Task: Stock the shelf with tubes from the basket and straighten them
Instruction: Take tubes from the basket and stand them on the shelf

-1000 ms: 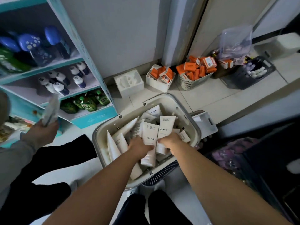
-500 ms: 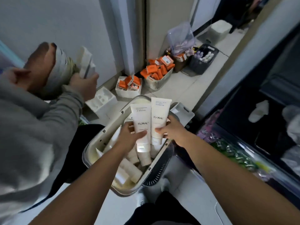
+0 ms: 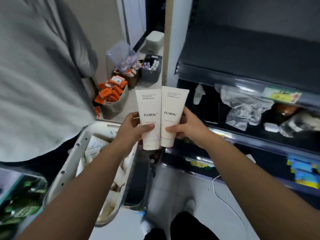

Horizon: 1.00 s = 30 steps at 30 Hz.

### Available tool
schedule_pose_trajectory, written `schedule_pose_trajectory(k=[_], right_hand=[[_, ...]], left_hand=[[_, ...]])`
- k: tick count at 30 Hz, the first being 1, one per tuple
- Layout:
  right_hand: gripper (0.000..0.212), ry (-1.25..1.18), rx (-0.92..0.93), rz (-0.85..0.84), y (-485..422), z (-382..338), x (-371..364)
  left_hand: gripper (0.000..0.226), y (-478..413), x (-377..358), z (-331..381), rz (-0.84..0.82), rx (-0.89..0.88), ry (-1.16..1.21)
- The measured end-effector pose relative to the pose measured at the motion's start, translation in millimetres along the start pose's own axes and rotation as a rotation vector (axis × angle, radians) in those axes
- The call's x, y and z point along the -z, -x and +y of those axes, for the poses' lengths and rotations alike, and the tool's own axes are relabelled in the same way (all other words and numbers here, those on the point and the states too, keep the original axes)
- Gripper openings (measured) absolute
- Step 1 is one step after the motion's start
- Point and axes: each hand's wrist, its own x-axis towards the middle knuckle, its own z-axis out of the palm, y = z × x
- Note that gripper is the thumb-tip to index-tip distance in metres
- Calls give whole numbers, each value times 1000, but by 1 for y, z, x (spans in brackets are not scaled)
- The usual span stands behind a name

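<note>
The left tube [image 3: 149, 116] and right tube [image 3: 171, 113], down in the basket [image 3: 69, 163] a second ago, are now lifted clear at frame centre, touching side by side, caps down, near the dark shelf [image 3: 242, 77] at right, so placing likely comes next. The left hand [image 3: 133, 129] grips the left tube and the right hand [image 3: 189, 127] grips the right tube.

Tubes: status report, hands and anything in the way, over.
Left hand grips left tube, right hand grips right tube. Both upright, caps down, side by side, clear of the basket. Crumpled grey material lies on the dark shelf.
</note>
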Motion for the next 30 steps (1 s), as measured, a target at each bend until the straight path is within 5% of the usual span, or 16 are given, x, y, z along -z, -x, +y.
schedule_pose_trajectory(k=[15, 30], right_hand=[[66, -8, 208, 231, 109, -64, 184], [53, 167, 426, 354, 107, -122, 284]], left_hand=[[61, 21, -197, 82, -271, -215, -35], [61, -13, -298, 143, -212, -490, -185]])
